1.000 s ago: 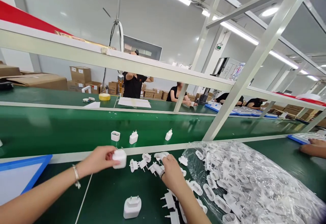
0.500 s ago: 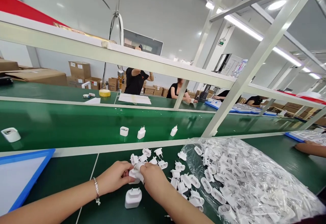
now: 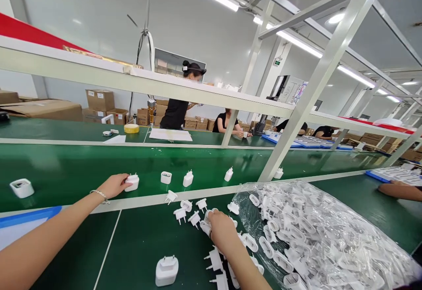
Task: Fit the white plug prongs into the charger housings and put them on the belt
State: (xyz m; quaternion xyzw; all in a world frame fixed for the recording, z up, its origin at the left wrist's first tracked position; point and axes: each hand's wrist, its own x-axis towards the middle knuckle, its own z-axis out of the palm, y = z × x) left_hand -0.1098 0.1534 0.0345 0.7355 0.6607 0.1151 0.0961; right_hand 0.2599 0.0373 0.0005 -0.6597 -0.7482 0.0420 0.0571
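Green assembly table point(image 3: 75, 241): left hand point(image 3: 114, 186) holds a white charger body point(image 3: 132, 183) in line with others; right hand point(image 3: 222, 230) pinches a white prong insert point(image 3: 205, 227).

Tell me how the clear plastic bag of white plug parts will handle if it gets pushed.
The clear plastic bag looks floppy: its wrinkled film slumps over the load instead of holding a shape. The loose white plug parts inside would probably shift under the film. Its smooth film may also slide fairly easily across the green work surface.

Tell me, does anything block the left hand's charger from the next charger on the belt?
No, only bare green belt lies between the white charger in the left hand and the next one.
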